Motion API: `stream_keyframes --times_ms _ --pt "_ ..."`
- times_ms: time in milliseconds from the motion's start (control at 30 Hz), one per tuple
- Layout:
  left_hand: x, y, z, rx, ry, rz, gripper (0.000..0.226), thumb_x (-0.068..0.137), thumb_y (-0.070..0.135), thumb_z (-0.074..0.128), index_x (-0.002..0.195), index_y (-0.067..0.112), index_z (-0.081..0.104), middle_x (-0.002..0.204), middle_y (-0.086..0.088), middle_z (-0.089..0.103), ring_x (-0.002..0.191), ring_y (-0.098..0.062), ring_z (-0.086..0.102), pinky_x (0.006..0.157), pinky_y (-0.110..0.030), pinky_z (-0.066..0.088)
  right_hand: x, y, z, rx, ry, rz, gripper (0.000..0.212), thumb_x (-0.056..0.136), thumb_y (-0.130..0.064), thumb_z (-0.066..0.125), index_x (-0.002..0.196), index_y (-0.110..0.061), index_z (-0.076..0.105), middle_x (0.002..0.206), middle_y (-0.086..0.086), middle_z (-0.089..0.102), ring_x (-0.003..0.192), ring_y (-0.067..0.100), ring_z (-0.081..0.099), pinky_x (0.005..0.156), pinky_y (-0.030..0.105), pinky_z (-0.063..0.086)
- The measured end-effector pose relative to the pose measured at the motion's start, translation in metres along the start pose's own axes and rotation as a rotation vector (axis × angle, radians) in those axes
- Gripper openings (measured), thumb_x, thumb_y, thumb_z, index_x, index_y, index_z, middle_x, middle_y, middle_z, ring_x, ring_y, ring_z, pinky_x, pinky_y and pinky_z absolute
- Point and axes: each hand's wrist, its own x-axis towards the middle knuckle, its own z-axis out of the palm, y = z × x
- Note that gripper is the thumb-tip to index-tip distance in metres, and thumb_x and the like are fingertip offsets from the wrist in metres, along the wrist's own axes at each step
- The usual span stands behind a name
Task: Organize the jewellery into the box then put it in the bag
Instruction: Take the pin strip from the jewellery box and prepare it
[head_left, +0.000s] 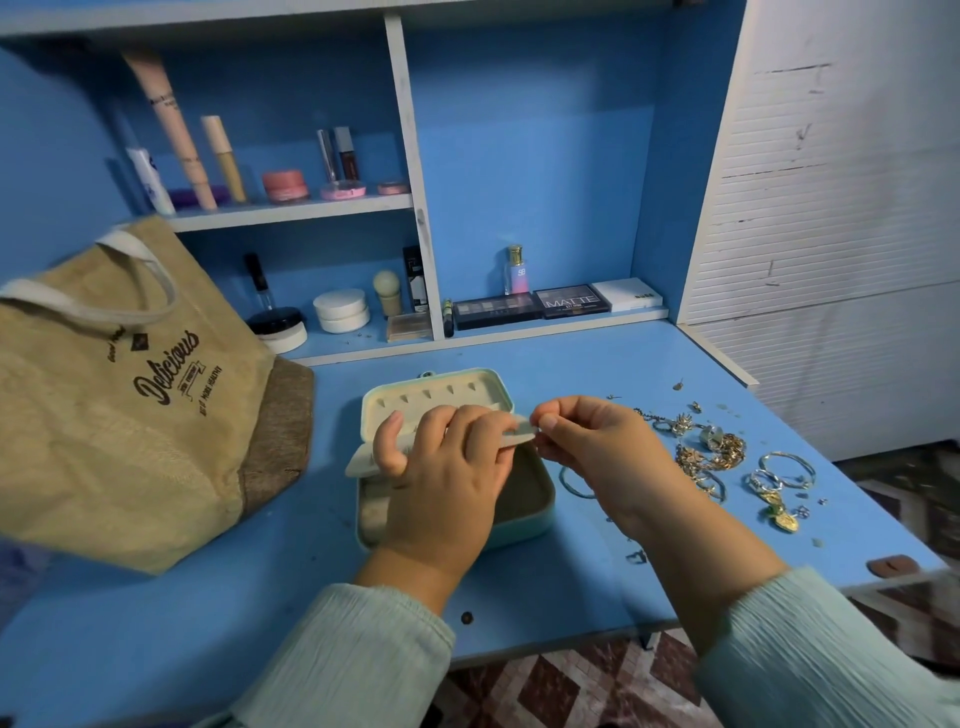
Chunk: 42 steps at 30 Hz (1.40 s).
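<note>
Head view: jute bag (130, 384) at left on blue desk (311, 587). Open box (524, 499) centre; left hand (441, 467) grips its inner flap (514, 434), right hand (597, 447) pinches flap tip. Jewellery pile (722, 457) right.

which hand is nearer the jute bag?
Left. The left hand holds the insert flap over the open jewellery box, beside the jute bag; the right hand is past the box, farther away.

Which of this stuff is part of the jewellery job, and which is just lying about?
Job: jewellery box, insert panel held by left hand and right hand, loose jewellery, jute bag.
Lying about: shelf cosmetics, palettes, perfume bottle.
</note>
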Motion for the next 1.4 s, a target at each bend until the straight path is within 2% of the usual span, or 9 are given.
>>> stream_keyframes --times_ms 67,133,367,500,600,667,800,1000,1400 --pt "-0.001 -0.001 -0.002 0.005 -0.027 -0.005 0.007 0.086 0.033 0.054 0.089 0.03 0.059 0.089 0.011 0.063 0.096 -0.014 0.046 0.093 -0.041 0.019 0.001 -0.002 -0.001 -0.069 0.02 -0.005 0.018 0.092 -0.009 0.055 0.078 -0.014 0.065 0.067 -0.002 0.06 0.066 0.01 0.054 0.084 0.037 0.053" --pt "-0.002 -0.002 -0.003 -0.007 -0.049 -0.003 0.006 0.083 0.032 0.058 0.082 0.03 0.064 0.089 0.012 0.063 0.096 -0.014 0.046 0.094 -0.041 0.017 0.001 -0.006 -0.001 -0.12 0.052 -0.041 0.018 0.091 -0.009 0.056 0.077 -0.016 0.065 0.067 -0.004 0.059 0.065 0.01 0.052 0.075 0.026 0.053" --pt "-0.004 -0.001 -0.002 -0.046 -0.072 -0.03 0.01 0.085 0.027 0.06 0.075 0.026 0.06 0.081 0.011 0.062 0.09 -0.014 0.047 0.095 -0.041 0.017 0.001 -0.015 0.004 -0.336 0.005 -0.123 0.02 0.09 -0.007 0.056 0.075 -0.019 0.062 0.069 0.0 0.063 0.057 0.009 0.054 0.066 0.02 0.05" --pt "-0.005 -0.001 -0.001 -0.061 -0.065 -0.038 0.011 0.083 0.025 0.064 0.074 0.026 0.059 0.079 0.011 0.061 0.09 -0.014 0.046 0.098 -0.041 0.011 0.003 -0.02 0.004 -0.492 0.004 -0.153 0.019 0.09 -0.008 0.055 0.077 -0.02 0.063 0.07 -0.001 0.063 0.052 0.005 0.049 0.049 0.006 0.04" --pt "-0.005 -0.001 0.001 -0.063 -0.058 -0.044 0.011 0.083 0.025 0.064 0.073 0.026 0.058 0.078 0.011 0.061 0.089 -0.013 0.046 0.099 -0.041 0.009 0.006 -0.02 0.005 -0.563 -0.012 -0.139 0.013 0.09 -0.014 0.057 0.083 -0.02 0.066 0.065 -0.007 0.056 0.046 0.001 0.043 0.04 0.004 0.032" --pt "-0.005 -0.001 0.001 -0.059 -0.053 -0.041 0.01 0.082 0.026 0.064 0.074 0.026 0.059 0.079 0.012 0.061 0.089 -0.013 0.045 0.099 -0.041 0.009 0.007 -0.018 0.007 -0.539 -0.027 -0.102 0.011 0.09 -0.015 0.058 0.085 -0.018 0.067 0.068 -0.006 0.059 0.049 -0.002 0.047 0.043 0.004 0.034" --pt "-0.006 -0.001 0.001 -0.087 -0.037 -0.028 0.012 0.077 0.022 0.07 0.077 0.026 0.058 0.08 0.011 0.062 0.09 -0.013 0.045 0.099 -0.042 0.009 0.01 -0.015 0.01 -0.488 -0.045 -0.019 0.01 0.088 -0.015 0.061 0.087 -0.015 0.07 0.08 0.004 0.067 0.073 0.012 0.054 0.06 0.015 0.042" --pt "-0.006 -0.001 0.0 -0.108 -0.049 -0.036 0.016 0.075 0.018 0.073 0.079 0.024 0.059 0.081 0.01 0.062 0.091 -0.013 0.045 0.1 -0.041 0.009 0.015 -0.016 0.008 -0.497 -0.049 0.039 0.008 0.085 -0.018 0.065 0.082 -0.015 0.072 0.082 0.007 0.069 0.078 0.015 0.057 0.07 0.024 0.045" --pt "-0.007 -0.001 -0.001 -0.137 -0.08 -0.028 0.012 0.075 0.015 0.071 0.076 0.023 0.062 0.082 0.01 0.063 0.091 -0.013 0.044 0.1 -0.041 0.007 0.015 -0.018 0.007 -0.451 -0.057 0.059 0.008 0.084 -0.011 0.067 0.087 -0.006 0.072 0.081 0.007 0.071 0.072 0.011 0.062 0.073 0.02 0.05"
